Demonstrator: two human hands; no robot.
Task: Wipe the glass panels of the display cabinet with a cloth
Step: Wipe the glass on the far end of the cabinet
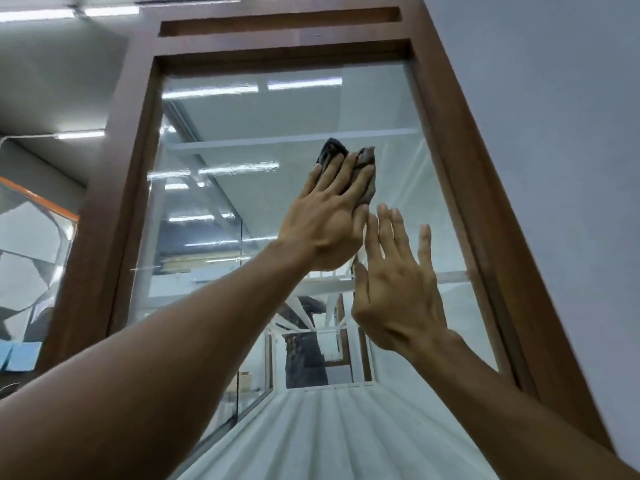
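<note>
A tall display cabinet with a dark brown wooden frame fills the view, seen from below. Its front glass panel reflects ceiling lights. My left hand presses a dark grey cloth flat against the upper middle of the glass, fingers straight and spread over it. Just below and to the right, my right hand lies flat on the glass with fingers straight and apart, holding nothing. The cloth's lower part is hidden under my left hand.
A plain grey wall runs along the right of the cabinet. White glass shelves show inside it. To the left stand another glass case with an orange edge and ceiling light strips.
</note>
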